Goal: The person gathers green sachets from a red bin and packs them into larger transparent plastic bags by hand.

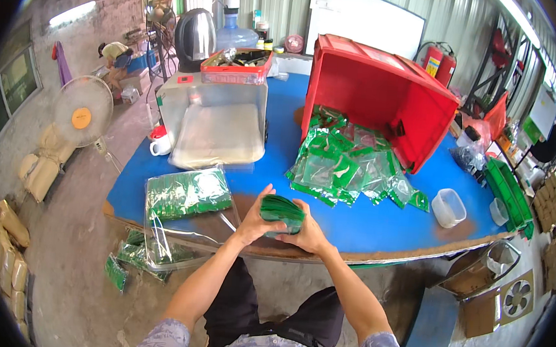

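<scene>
Hands (254, 225) w/ grn pkts (282, 211) btwn.

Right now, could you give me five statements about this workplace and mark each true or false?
1. The left hand and right hand hold a stack of green packets. True.
2. The red bin stands upright. False: the red bin lies on its side, its opening toward the person.
3. A fan stands left of the table. True.
4. The table is yellow. False: the table is mainly blue.
5. A white mug is on the table. True.
</scene>
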### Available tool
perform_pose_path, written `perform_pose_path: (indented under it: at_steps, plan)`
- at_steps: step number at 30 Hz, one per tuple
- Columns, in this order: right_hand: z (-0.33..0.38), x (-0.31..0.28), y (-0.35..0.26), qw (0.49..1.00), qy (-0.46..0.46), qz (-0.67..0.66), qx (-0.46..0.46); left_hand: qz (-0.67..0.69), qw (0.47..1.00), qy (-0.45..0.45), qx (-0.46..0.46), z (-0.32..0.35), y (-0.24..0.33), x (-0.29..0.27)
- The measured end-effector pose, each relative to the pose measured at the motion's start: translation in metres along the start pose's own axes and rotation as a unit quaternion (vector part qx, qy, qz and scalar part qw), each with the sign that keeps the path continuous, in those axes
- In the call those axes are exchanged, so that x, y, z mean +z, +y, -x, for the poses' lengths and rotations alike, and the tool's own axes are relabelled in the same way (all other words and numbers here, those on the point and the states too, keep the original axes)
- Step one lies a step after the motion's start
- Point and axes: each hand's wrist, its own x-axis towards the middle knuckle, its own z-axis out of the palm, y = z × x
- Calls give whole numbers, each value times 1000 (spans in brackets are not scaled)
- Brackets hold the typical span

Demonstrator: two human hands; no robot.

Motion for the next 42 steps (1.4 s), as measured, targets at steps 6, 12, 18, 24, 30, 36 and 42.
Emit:
perform_pose_path:
  at_steps: [6,12,18,24,30,36,42]
  plan:
    - [-7,-9,1,999,-33,-1,36,16,997,-51,-64,-1,10,2]
    - [9,-2,7,999,9,54,2,-137,988,-60,26,4,-20,-9]
    - [12,4,20,987,33,150,-47,-110,992,-43,38,6,8,4]
    - [41,-15,-56,995,-50,62,54,-216,968,-122,-38,40,29,4]
    - [91,-5,-35,891,-110,-330,292,228,962,-51,-140,105,17,25]
    - [132,51,-75,599,-193,-667,398,185,956,-160,-160,119,-11,8]
    - [140,11,-59,770,-29,-564,298,263,953,-133,-66,119,39,28]
